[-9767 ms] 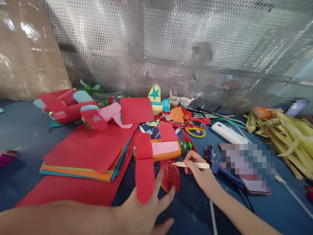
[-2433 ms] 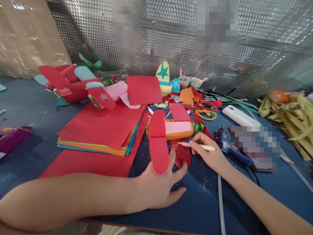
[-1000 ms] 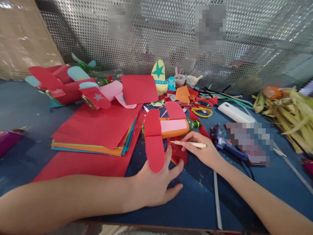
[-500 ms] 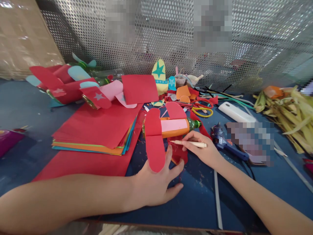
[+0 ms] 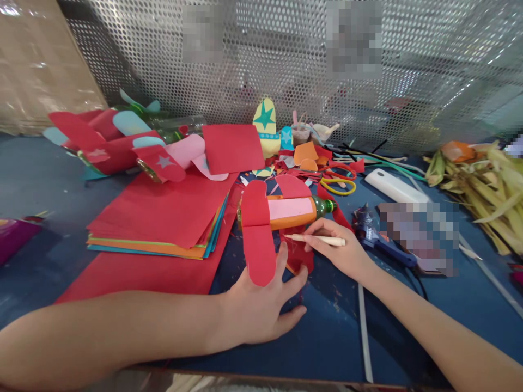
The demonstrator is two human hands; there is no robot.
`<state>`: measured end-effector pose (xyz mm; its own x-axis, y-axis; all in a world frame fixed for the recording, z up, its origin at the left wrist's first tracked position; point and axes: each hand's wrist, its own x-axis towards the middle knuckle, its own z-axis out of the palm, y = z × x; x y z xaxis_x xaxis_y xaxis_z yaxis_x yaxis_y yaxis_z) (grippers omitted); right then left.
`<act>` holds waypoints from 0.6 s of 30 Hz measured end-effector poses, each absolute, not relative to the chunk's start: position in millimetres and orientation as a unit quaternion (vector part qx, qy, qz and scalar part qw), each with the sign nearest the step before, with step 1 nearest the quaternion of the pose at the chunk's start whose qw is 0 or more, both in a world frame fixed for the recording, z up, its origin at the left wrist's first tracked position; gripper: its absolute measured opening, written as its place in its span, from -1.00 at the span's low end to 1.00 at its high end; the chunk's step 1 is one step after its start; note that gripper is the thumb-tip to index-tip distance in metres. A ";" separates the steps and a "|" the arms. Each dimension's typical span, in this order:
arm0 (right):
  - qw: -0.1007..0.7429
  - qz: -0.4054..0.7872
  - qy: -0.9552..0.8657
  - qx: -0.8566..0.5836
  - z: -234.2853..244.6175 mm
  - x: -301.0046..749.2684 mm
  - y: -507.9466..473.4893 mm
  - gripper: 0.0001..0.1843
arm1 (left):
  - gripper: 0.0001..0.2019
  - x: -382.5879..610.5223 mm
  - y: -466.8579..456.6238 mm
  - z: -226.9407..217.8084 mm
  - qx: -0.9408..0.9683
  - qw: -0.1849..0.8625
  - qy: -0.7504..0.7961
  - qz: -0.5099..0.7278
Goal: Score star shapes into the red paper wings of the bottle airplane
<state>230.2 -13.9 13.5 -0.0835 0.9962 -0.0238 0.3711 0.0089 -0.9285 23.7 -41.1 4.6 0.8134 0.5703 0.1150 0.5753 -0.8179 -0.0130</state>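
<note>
Blue tabletop [image 5: 335, 337] and bottle plane [image 5: 286, 212] just beyond the fingers sit unchanged from half a second ago, the left hand [image 5: 261, 310] still spread flat against the red paper scrap [image 5: 301, 257], the right hand [image 5: 341, 256] still pinching the pale stick [image 5: 316, 239], its tip on that scrap.

Since 2.4 s ago the right hand [image 5: 341, 258] has slid the tip of its pencil [image 5: 318, 239] slightly left across the red scrap [image 5: 300, 260]. Since 9.8 s ago the left hand [image 5: 257, 316] has edged forward, its index finger higher beside the wing [image 5: 257, 256].
</note>
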 end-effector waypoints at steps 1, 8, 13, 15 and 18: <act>0.371 0.416 -0.606 -0.567 13.6 230.1 -14.0 -0.82 | -0.46 23.7 -41.2 4.6 -0.952 0.022 -0.301 -0.052; 0.377 0.412 -0.606 -0.566 12.9 230.4 -14.4 -0.82 | -0.45 23.7 -40.6 2.7 -0.952 0.020 -0.301 -0.058; 0.374 0.413 -0.605 -0.569 12.7 230.8 -14.5 -0.81 | -0.46 22.7 -40.3 2.4 -0.952 0.014 -0.300 -0.064; 0.371 0.410 -0.608 -0.569 13.0 231.0 -14.7 -0.81 | -0.46 22.3 -40.3 2.6 -0.953 0.018 -0.296 -0.067; 0.369 0.401 -0.614 -0.571 13.6 231.4 -15.0 -0.79 | -0.46 22.2 -40.4 2.9 -0.953 0.022 -0.294 -0.069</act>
